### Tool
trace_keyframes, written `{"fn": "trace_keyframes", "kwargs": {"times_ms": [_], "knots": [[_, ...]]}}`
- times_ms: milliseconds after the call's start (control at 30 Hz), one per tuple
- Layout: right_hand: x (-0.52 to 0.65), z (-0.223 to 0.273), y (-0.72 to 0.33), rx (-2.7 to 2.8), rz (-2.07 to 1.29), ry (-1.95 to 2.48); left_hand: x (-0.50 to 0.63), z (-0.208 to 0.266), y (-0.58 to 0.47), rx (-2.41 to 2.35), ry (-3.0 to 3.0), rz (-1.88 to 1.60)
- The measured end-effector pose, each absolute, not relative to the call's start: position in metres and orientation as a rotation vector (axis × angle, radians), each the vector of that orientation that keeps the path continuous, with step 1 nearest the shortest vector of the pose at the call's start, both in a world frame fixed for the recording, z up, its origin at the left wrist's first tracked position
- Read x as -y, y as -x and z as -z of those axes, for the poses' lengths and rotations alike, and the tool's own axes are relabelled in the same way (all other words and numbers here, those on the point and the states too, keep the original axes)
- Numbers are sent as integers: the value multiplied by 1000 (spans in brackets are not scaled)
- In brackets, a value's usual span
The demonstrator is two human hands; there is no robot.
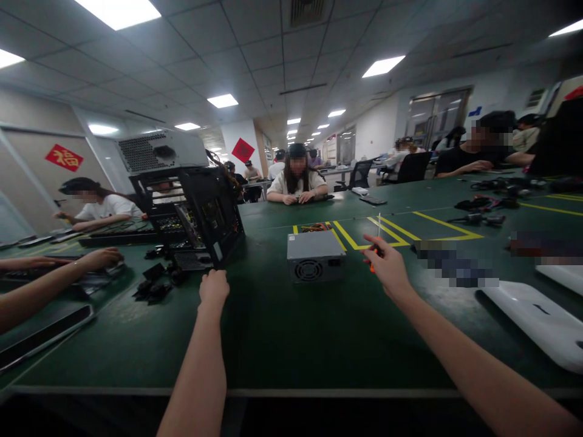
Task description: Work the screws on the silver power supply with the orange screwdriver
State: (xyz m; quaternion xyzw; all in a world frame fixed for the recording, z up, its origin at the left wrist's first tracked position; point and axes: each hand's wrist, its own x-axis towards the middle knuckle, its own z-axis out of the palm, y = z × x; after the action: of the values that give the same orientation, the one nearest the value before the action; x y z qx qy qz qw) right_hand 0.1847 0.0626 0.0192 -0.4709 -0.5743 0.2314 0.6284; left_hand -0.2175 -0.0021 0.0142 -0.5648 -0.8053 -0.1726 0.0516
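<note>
My right hand [387, 264] holds a screwdriver [374, 262] with an orange and black handle, its thin shaft pointing up, just right of a grey power supply [310, 246]. That power supply rests on the green table, its round fan grille facing me and coloured cables behind it. My left hand [214, 286] is closed at the near lower corner of a black computer case [212, 212]; its fingers are curled away, so I cannot see what, if anything, they grip. The case stands with its side exposed, and another grey power supply [161, 150] sits on top.
Small black parts [152, 285] lie left of the case. Yellow tape lines [449, 224] mark the table. A white plastic object [535, 315] and dark cables [483, 206] are at right. Another person's hand [102, 258] works at left; a person [298, 176] sits opposite.
</note>
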Motion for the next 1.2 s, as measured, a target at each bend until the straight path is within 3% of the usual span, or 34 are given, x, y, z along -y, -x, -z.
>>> {"fn": "trace_keyframes", "kwargs": {"times_ms": [533, 1033, 1200], "knots": [[-49, -23, -182, 1341, -664, 1046, 20, 3, 278, 2572, 1622, 281], [-52, -17, -183, 1380, -633, 1063, 62, 22, 277, 2248, 1874, 365], [-53, -17, -182, 1386, -607, 1083, 56, 25, 223, 1975, 2150, 427]]}}
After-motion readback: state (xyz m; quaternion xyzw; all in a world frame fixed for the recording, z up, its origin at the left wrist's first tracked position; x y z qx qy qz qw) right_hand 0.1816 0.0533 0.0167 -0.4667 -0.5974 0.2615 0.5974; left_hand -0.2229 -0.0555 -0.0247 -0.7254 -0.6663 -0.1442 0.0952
